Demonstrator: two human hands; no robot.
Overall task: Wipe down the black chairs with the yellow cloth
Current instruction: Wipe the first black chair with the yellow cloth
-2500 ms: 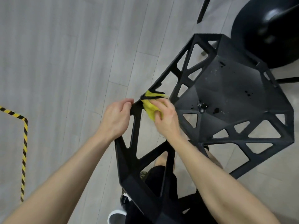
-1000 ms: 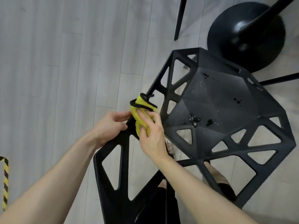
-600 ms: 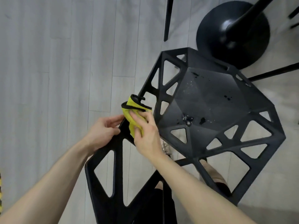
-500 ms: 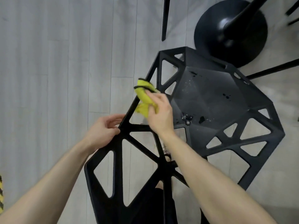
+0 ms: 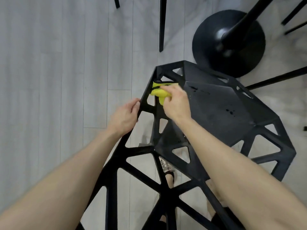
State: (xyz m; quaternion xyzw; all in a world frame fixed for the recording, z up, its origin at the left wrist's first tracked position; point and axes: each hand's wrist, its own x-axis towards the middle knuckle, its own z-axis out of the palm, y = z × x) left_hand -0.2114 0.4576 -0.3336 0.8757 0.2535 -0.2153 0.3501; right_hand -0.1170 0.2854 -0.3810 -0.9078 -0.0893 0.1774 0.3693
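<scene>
- Your right grip (image 5: 177, 105) has its fingers curled over the bunched-up yellow cloth (image 5: 159, 93). It pinches the cloth and presses it onto a strut at the far left corner of the black chair (image 5: 224, 112) seat.
- That hand is knuckles-up, with the forearm coming in from the lower right across the seat.
- Your left grip (image 5: 123, 117) is wrapped round the chair's outer left frame bar, just beside the cloth. The fingertips are hooked on the bar's edge, and the forearm comes up from the lower left.
- The cloth sits right by the triangular cut-outs at that corner, half tucked under your fingers, with a dark hem line showing.
- The seat has a few dark specks on it.
- The chair's open lattice back is the part nearest you, and a foot (image 5: 169, 175) shows through the gaps.
- Past the chair there's a round black pedestal base (image 5: 232, 52) on the pale plank floor (image 5: 49, 63), with thin black legs (image 5: 162, 22) nearby.
</scene>
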